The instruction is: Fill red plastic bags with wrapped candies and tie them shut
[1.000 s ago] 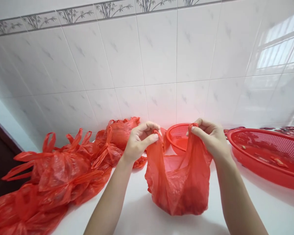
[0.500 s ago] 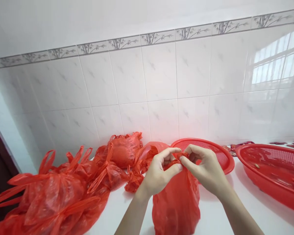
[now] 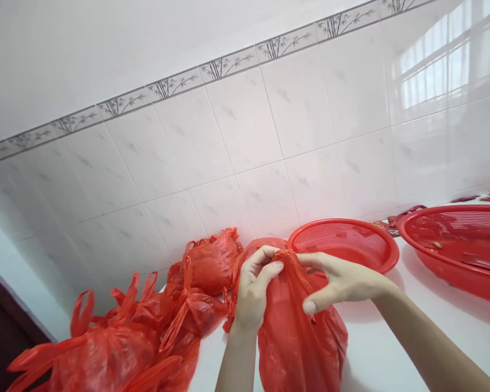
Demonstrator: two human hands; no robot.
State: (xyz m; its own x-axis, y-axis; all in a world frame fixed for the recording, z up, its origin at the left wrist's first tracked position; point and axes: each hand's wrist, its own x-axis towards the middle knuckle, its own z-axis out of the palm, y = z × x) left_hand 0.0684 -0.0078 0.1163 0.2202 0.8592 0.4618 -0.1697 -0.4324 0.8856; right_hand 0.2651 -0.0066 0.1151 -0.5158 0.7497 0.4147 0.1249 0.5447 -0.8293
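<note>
A filled red plastic bag (image 3: 300,337) stands on the white counter (image 3: 384,348) in front of me. My left hand (image 3: 253,291) is closed, pinching the bag's gathered top between thumb and fingers. My right hand (image 3: 341,280) grips the same top from the right side, thumb pressed against the plastic and fingers curled over the bunched handles. What is inside the bag does not show.
Several tied red bags (image 3: 147,332) lie heaped at the left along the tiled wall (image 3: 237,136). A round red mesh basket (image 3: 347,242) sits just behind my hands. A larger red mesh basket (image 3: 457,245) stands at the right. A dark edge shows at far left.
The bag's two handles, held wide apart a second ago, have been brought together and bunched at the top. My view has tilted upward and leftward.
</note>
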